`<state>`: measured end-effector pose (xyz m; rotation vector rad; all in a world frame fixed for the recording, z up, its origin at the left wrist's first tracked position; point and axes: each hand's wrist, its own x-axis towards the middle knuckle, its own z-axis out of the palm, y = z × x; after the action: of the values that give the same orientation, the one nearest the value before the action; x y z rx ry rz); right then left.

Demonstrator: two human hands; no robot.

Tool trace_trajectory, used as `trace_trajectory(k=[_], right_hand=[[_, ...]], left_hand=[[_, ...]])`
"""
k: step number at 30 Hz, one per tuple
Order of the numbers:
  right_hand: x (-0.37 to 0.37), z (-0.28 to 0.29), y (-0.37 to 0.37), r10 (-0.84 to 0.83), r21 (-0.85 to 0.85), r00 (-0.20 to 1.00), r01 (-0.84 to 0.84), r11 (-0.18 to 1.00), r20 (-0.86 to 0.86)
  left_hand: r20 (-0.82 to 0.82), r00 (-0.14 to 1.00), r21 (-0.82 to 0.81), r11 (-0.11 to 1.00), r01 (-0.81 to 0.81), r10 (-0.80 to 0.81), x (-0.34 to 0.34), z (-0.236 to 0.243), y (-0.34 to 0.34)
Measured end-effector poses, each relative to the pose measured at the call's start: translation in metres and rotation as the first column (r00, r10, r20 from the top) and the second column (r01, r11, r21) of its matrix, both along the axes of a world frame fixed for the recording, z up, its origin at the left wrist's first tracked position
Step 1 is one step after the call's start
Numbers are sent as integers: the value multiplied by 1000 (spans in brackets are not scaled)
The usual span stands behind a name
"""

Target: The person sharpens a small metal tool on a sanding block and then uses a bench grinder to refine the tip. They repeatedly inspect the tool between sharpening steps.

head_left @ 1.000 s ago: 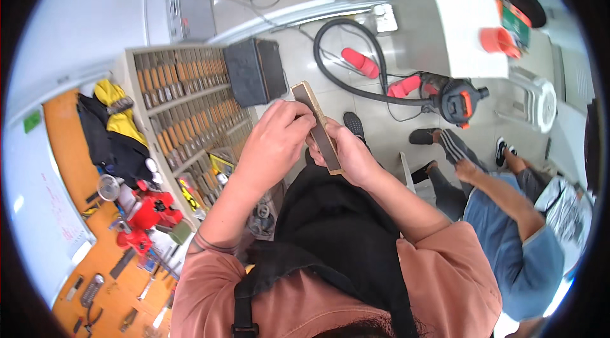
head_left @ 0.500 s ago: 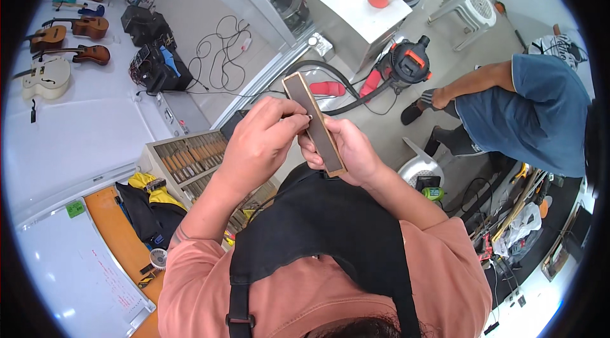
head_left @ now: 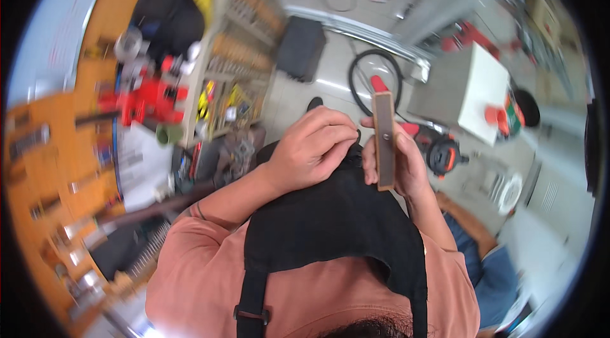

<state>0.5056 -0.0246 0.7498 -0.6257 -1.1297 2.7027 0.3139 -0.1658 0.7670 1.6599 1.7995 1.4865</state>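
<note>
My right hand point(head_left: 412, 163) grips a long narrow block point(head_left: 384, 160) with a dark brown-grey face and light wooden edges, held nearly upright in front of my black apron. The thumb lies along its right edge and fingers show at its left. A small round shiny spot point(head_left: 386, 136) sits at about the middle of the dark face. Just left of the block, apart from it, my left hand point(head_left: 316, 150) is closed with thumb and fingertips together. Whatever those fingertips pinch, if anything, is too small to make out.
Left stands a shelf unit point(head_left: 219, 20) with tools, beside an orange-brown tool board point(head_left: 38, 166) and a red tool point(head_left: 149, 100). A dark case point(head_left: 302, 49) and a vacuum cleaner point(head_left: 445, 154) with its hose stand on the floor. A person in blue point(head_left: 489, 281) is at lower right.
My view has turned left, so the shelf and tool board fill more of it. My left hand has come off the block, whose face now shows the shiny spot. The right hand still holds it.
</note>
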Motion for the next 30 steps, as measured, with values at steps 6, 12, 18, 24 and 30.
trace_trajectory(k=[6, 12, 18, 24, 30], right_hand=[[-63, -25, -20, 307, 66, 926, -328, 942, 221], [-131, -46, -46, 545, 73, 781, -589, 805, 306], [-170, -78, -57, 594, 65, 714, -658, 750, 370], [-196, -107, -48, 659, 31, 625, -735, 678, 419], [-220, -132, -30, 752, 0, 530, -817, 576, 392]], left_hand=[[87, 888, -305, 861, -408, 451, 12, -58, -110], [269, 517, -689, 538, -486, 812, 19, -202, -206], [414, -92, -830, 334, -447, 906, -38, -406, -237], [-218, 124, -643, -47, -764, 968, -111, -454, -239], [-616, 576, -628, 107, -771, 537, -148, -459, -256]])
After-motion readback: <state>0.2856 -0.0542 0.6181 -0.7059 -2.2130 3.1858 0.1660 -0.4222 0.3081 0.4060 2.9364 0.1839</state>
